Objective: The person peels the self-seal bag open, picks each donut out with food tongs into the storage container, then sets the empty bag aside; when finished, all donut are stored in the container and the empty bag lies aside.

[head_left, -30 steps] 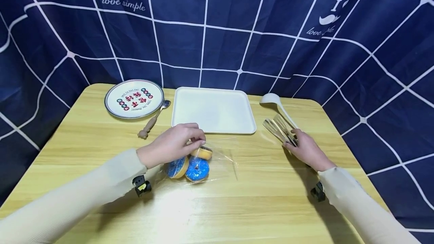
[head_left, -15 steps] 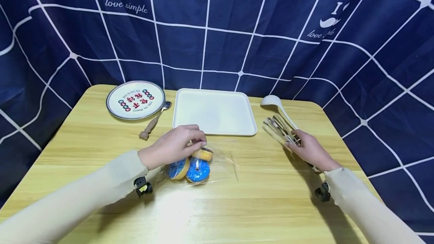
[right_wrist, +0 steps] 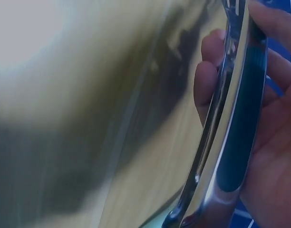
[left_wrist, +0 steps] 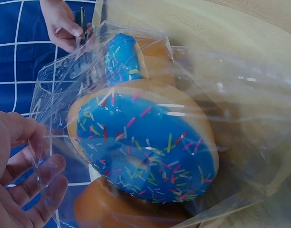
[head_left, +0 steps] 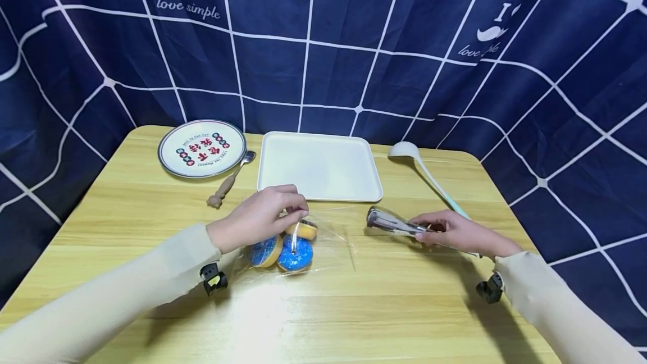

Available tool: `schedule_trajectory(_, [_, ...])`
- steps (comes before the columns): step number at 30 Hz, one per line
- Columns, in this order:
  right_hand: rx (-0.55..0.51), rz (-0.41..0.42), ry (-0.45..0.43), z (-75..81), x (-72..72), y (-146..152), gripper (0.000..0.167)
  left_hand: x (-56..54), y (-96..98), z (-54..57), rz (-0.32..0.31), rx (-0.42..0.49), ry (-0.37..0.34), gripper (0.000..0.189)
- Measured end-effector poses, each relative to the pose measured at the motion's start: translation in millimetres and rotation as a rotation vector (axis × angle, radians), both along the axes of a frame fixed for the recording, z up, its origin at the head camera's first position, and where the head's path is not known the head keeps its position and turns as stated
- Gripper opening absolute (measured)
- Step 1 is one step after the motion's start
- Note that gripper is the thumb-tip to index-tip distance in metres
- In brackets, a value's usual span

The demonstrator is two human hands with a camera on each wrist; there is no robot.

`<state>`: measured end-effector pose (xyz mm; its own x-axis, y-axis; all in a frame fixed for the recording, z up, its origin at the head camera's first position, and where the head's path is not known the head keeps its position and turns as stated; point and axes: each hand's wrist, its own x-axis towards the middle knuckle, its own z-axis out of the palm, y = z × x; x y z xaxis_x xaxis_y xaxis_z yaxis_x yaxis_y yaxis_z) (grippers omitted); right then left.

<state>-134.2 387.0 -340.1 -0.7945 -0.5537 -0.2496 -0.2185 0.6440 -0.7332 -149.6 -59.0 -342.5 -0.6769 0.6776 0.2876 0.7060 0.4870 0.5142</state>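
Note:
My left hand (head_left: 260, 215) pinches the upper edge of a clear plastic bag (head_left: 336, 240). Inside it are toy-like donuts: two with blue icing (head_left: 295, 254) and one with dark icing (head_left: 303, 230), partly hidden by my fingers. In the left wrist view, sprinkles cover a large blue donut (left_wrist: 145, 152) behind the crinkled film. My right hand (head_left: 457, 233) grips metal serving tongs (head_left: 388, 221) by the handle, their heads pointing left toward the bag. Close up in the right wrist view, the tongs' arms lie nearly together, with a dark green grip inlay (right_wrist: 243, 123) against my palm.
A white rectangular tray (head_left: 319, 165) stands behind the bag. Back left are a printed plate (head_left: 235, 145) and a small spoon with a brown handle (head_left: 224, 185). A white ladle (head_left: 424, 168) with a pale green handle lies beyond my right hand. A blue checked curtain backs the table.
The tongs have come away from beside the ladle, swung leftward toward the bag and turned, their arms now closer together. My right hand moved slightly nearer me; my left hand and the bag stayed put.

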Motion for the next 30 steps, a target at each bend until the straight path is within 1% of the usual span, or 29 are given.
schedule_trajectory(3, [-0.014, 0.05, -0.004, -1.5, 0.7, -11.4, 0.034, 0.0, -0.3, -0.6, 0.001, 0.001, 0.005, 0.017])
schedule_trajectory(6, [0.012, 0.076, 0.042, -3.9, 0.7, -23.2, 0.035, 0.1, -0.4, -1.3, 0.001, 0.007, 0.009, 0.017])
schedule_trajectory(9, [0.058, 0.096, 0.07, -4.2, 0.7, -35.1, 0.037, 0.7, -0.4, -1.4, 0.001, 0.011, 0.011, 0.016])
schedule_trajectory(14, [0.122, 0.136, 0.08, -2.7, -0.4, -52.7, 0.04, 1.6, -0.7, -0.5, 0.007, 0.012, 0.01, 0.017])
schedule_trajectory(19, [0.123, 0.158, 0.077, -5.7, -5.0, -66.7, 0.042, 1.9, -0.5, -0.1, 0.007, 0.013, 0.007, 0.016])
schedule_trajectory(22, [0.116, 0.156, 0.039, -7.1, -7.2, -73.8, 0.043, 2.1, 0.0, 0.1, 0.006, 0.017, 0.006, 0.015])
schedule_trajectory(26, [0.085, 0.145, -0.064, -9.3, -8.9, -82.2, 0.043, 2.2, 0.7, 0.3, 0.006, 0.021, 0.007, 0.014])
schedule_trajectory(30, [0.053, 0.129, -0.156, -12.2, -9.9, -88.5, 0.036, 2.2, 1.0, 0.6, -0.001, 0.02, 0.012, 0.016])
